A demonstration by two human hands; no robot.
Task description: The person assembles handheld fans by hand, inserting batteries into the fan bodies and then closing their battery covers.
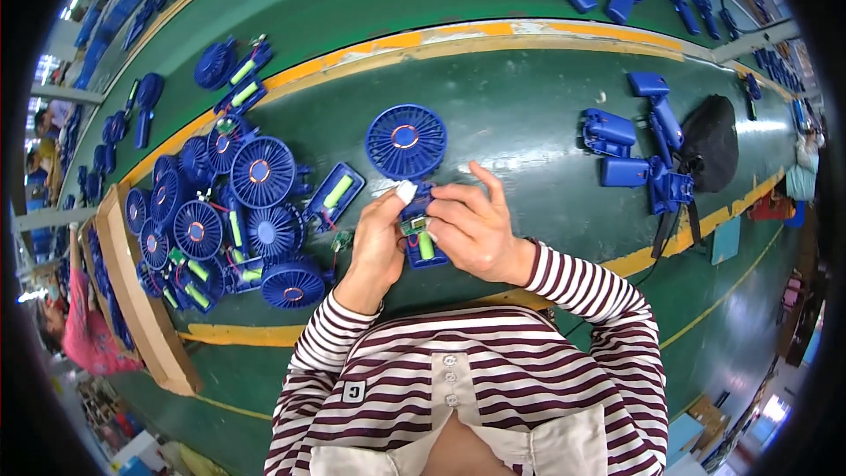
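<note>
A blue handheld fan lies on the bench in front of me, its round grille pointing away from me. Its handle is opened up, showing a green cylindrical battery and a small circuit board. My left hand grips the handle from the left; something white covers its thumb tip. My right hand pinches the handle near the circuit board, index finger raised. The fingers hide part of the handle. Left of my left hand rests an open blue handle shell with a green battery in it.
Blue fans with exposed batteries are heaped at the left, beside a cardboard box. Blue shell parts and a black pouch lie at the right. Beyond the yellow edge, a green conveyor belt carries more fans.
</note>
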